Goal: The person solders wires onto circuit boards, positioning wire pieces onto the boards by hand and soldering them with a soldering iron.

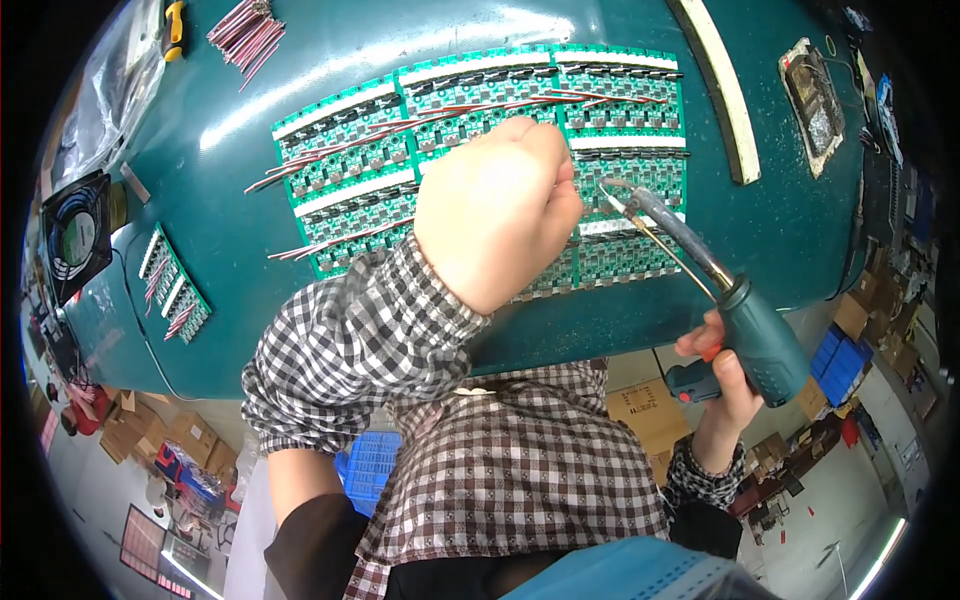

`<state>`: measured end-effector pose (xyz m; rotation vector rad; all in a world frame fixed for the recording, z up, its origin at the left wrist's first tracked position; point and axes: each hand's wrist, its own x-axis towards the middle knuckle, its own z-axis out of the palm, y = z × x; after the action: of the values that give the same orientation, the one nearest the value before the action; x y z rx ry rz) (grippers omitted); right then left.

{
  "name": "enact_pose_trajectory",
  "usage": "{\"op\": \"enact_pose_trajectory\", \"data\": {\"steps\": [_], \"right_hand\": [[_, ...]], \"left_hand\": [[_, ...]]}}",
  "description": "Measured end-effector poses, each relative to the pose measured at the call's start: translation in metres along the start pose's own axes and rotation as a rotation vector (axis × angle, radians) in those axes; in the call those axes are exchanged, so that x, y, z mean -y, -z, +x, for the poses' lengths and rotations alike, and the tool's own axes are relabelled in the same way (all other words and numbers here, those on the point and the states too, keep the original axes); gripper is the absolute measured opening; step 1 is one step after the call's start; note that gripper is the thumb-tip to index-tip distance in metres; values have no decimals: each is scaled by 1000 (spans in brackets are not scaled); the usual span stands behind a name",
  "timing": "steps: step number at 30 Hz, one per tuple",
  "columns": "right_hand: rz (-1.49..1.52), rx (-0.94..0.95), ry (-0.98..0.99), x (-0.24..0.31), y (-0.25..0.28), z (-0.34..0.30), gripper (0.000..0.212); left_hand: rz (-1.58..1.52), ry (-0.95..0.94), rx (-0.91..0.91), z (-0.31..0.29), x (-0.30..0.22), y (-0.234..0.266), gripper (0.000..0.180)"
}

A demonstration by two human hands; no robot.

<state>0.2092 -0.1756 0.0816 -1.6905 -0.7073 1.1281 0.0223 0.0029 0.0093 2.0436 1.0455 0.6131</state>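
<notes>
Green circuit board panels (625,117) lie in rows on the table, with white strips and black parts across them. My left hand (500,210) is closed in a fist over the middle of the panels; its fingertips are hidden, so what it may hold cannot be seen. My right hand (732,393) grips a dark green soldering gun (765,345), a finger at its red trigger. The gun's hot tip and thin feed tube reach the boards just right of my left hand. Red and white wires (345,155) lie across the left and upper panels.
On the green table (380,350) are a wire bundle (247,38), a yellow-handled tool (174,32), a small fan (77,240) and a separate wired board (172,285). A pale curved strip (722,90) and a worn tray (811,105) lie to the right.
</notes>
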Motion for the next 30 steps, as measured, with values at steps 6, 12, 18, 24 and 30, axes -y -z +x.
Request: {"op": "enact_pose_trajectory", "data": {"steps": [6, 12, 18, 24, 30], "right_hand": [[-38, 27, 3, 1, -1, 1, 47], [-74, 30, 24, 2, -4, 6, 45], [83, -46, -23, 6, -6, -4, 39], [117, -103, 21, 17, -6, -6, 42], [191, -171, -26, 13, -4, -8, 40]], "left_hand": [[2, 2, 11, 2, -1, -1, 9], [0, -17, -4, 8, 1, 0, 10], [135, -39, -63, -7, 2, 9, 12], [-8, 77, 16, -11, -6, 17, 9], [48, 85, 39, -7, -3, 11, 8]]}}
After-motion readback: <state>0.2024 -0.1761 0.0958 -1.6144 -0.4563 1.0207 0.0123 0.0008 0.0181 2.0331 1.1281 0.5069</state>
